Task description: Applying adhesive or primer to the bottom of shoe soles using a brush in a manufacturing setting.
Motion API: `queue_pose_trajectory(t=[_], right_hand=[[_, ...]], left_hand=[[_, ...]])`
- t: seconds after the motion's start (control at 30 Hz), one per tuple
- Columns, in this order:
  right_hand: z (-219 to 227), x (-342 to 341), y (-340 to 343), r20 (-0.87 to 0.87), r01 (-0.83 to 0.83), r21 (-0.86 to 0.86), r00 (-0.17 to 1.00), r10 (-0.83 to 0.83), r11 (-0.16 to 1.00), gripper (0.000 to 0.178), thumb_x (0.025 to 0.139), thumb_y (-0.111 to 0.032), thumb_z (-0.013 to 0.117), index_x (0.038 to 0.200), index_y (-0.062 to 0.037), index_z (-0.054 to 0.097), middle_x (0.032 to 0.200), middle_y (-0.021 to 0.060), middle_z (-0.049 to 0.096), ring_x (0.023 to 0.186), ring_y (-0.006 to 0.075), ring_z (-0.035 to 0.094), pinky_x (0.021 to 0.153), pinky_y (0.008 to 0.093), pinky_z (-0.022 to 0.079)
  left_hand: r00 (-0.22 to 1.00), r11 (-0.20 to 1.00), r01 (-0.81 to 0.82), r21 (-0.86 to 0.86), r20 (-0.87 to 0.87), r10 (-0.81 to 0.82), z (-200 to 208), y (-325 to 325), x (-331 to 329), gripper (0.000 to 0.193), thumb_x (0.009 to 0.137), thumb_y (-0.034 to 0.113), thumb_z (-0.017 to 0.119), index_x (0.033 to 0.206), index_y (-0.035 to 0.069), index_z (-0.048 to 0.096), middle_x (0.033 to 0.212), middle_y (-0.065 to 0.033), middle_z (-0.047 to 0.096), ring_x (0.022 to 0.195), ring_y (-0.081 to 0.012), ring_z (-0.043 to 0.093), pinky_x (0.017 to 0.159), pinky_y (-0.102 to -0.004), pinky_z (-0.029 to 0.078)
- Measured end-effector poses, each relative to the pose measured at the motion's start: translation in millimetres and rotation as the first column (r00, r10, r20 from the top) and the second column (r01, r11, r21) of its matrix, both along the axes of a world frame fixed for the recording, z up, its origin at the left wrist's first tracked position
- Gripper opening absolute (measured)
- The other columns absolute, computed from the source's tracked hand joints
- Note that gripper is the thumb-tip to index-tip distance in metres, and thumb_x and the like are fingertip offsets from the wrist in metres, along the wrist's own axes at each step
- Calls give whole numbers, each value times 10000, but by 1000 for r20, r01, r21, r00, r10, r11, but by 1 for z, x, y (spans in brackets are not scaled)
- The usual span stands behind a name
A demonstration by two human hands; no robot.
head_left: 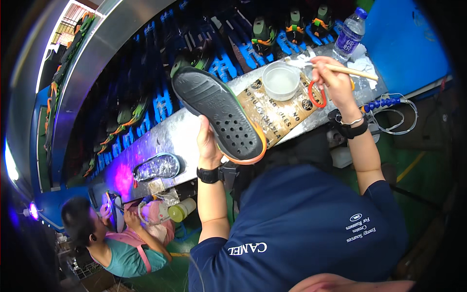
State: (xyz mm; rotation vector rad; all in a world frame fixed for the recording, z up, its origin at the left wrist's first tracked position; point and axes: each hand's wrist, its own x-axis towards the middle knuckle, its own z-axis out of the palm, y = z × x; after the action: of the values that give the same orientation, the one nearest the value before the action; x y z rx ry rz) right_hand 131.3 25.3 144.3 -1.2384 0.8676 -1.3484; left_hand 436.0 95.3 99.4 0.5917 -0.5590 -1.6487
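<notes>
My left hand grips a large black shoe sole by its edge, above the bench. Several round holes dot one end of the sole, which has an orange rim; a green edge shows at the other end. In my right hand is a brush with a pale wooden handle. Its whitish head lies close to the rim of a clear round bowl of cloudy whitish liquid; whether they touch, I cannot tell. Beside the bowl, a red loop handle, like that of scissors, lies partly hidden below my right hand.
Brown printed paper covers part of the grey bench. A water bottle stands at the far right. Behind the bench, a rack carries shoe parts on blue holders. Another sole lies left, near a seated co-worker.
</notes>
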Motion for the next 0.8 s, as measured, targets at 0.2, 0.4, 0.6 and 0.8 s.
queue_pose_trajectory(t=[0.2, 0.4, 0.6, 0.8], right_hand=[[-17, 5, -13, -222, 59, -72, 972, -73, 996, 196, 811, -162, 552, 893, 12, 580, 631, -25, 514, 562, 28, 460, 508, 161, 363], [-25, 14, -15, -432, 59, -63, 898, -81, 996, 136, 762, -130, 590, 797, -1, 570, 626, -29, 506, 562, 25, 432, 503, 180, 357], [-31, 16, -19, -588, 14, -125, 804, -86, 992, 123, 768, -114, 590, 828, -11, 562, 668, -35, 505, 560, 17, 419, 487, 159, 333], [-13, 15, -13, -425, 90, -141, 894, -143, 986, 118, 757, -105, 595, 822, -11, 565, 640, -20, 521, 554, 11, 431, 485, 166, 349]], left_hand=[[993, 1000, -6, -12, 118, 7, 23, -13, -20, 703, 795, 583, 320, 1190, 4, 366, 1066, -202, 499, 873, -283, 552, 726, -375, 478], [982, 998, -54, -14, 180, 56, 6, -12, -25, 612, 845, 509, 284, 1188, 9, 369, 1073, -152, 514, 909, -236, 542, 787, -350, 448], [962, 987, -74, -146, 251, 110, 11, -18, -22, 498, 856, 395, 392, 1177, 15, 381, 1098, -111, 506, 978, -195, 504, 862, -318, 394], [946, 972, -47, -232, 302, 118, 39, -43, -18, 588, 704, 214, 676, 1157, 11, 360, 1087, -96, 490, 972, -175, 496, 841, -300, 394]])
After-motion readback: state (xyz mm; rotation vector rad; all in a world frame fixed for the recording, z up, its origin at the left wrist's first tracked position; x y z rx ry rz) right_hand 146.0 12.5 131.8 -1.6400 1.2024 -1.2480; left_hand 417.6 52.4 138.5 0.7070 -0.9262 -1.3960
